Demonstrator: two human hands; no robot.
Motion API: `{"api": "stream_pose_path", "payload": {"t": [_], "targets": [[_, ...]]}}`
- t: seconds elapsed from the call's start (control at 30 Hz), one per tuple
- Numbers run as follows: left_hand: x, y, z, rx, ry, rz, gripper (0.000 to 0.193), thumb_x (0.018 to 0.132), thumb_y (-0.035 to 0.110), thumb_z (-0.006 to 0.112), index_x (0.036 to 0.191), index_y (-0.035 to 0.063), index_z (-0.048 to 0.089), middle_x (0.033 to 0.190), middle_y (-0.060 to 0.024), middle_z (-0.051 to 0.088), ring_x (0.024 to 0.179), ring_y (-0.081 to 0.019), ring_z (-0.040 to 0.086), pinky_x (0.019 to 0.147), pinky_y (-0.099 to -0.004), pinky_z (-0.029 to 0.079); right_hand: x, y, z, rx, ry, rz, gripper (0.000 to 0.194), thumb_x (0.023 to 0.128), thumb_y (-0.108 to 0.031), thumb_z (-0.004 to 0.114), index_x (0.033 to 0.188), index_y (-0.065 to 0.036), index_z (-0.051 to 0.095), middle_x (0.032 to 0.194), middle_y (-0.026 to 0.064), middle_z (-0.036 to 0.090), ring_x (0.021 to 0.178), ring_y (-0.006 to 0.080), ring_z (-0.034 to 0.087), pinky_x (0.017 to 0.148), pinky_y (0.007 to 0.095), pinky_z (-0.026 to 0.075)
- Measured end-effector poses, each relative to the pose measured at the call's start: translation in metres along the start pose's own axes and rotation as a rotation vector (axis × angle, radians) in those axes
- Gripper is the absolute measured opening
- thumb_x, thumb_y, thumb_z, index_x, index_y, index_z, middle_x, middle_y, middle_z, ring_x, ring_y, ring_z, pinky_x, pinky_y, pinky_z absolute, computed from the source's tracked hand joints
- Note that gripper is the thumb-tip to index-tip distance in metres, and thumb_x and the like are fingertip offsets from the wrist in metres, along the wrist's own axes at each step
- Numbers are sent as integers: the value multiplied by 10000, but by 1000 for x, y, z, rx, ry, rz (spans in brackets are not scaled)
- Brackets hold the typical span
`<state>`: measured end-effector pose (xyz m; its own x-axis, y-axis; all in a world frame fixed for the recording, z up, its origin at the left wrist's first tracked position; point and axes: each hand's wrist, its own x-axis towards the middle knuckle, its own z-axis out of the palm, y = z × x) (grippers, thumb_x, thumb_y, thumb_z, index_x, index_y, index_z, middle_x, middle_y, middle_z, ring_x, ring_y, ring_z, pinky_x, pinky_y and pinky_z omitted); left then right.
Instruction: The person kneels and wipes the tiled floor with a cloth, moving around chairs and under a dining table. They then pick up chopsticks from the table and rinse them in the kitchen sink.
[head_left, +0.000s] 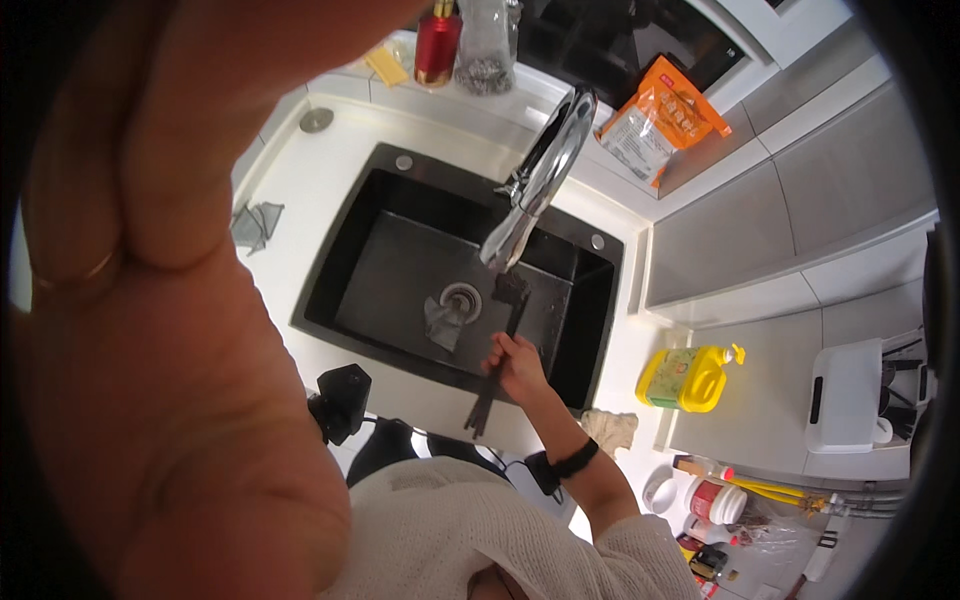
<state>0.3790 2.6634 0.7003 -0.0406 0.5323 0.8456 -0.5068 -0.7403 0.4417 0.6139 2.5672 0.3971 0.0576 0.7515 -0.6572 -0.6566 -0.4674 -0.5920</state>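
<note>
My left hand (187, 375) is raised close to the camera and blurred, its palm filling the left side; a thin ring shows on one finger, and the fingertips are out of view. Over the near right part of a black sink (420, 247), my right hand (517, 367) grips a bundle of thin dark sticks (484, 405), which look like chopsticks. Their far end reaches a dark clump (511, 287) below the chrome faucet (506, 236); I cannot tell what the clump is. A limp grey piece (444, 326) lies beside the drain (460, 301).
On the white counter are a crumpled grey piece (257, 225), a beige cloth (611, 431) and a yellow pump bottle (682, 379). An orange bag (664, 112) and a red bottle (437, 45) stand on the ledge behind. A black device (343, 405) with a cable sits at the near edge.
</note>
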Motion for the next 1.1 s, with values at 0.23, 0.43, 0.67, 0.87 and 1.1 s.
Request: {"api": "stream_pose_path", "payload": {"t": [0.23,0.43,0.67,0.87,1.1], "targets": [[-106,-19,-1,242,139,-290,491,846,161,622,1249,-2,393,1161,-177,480,1034,-268,526,878,-354,441,5,3,18,100,-58,24,146,963,-170,459,915,-36,492,715,44,484,641,177,495,693,394,478],[-263,-83,-9,617,-316,-1445,377,924,233,532,1181,-24,429,900,-158,592,789,-229,608,698,-325,473,19,9,43,204,-204,-74,132,960,-164,461,926,-41,495,819,56,519,749,194,529,843,420,480],[-305,-102,-21,621,-250,-1447,296,942,303,467,947,14,530,794,-210,628,782,-395,614,664,-423,467,35,10,57,68,-227,-81,127,931,-178,520,964,-57,500,869,63,541,797,201,548,858,406,481],[-299,-108,-34,450,-155,-1628,325,966,312,440,843,23,526,640,-81,514,563,-187,501,527,-318,383,100,-74,53,-640,117,-985,350,911,-164,530,1234,-69,434,1011,58,556,841,140,549,767,294,449],[-308,-115,-41,236,-74,-1677,292,988,310,405,837,67,463,564,36,324,434,-47,271,389,-228,227,189,-105,43,-537,-24,-688,272,942,-252,514,1111,-40,495,978,37,575,817,128,597,687,266,463]]}}
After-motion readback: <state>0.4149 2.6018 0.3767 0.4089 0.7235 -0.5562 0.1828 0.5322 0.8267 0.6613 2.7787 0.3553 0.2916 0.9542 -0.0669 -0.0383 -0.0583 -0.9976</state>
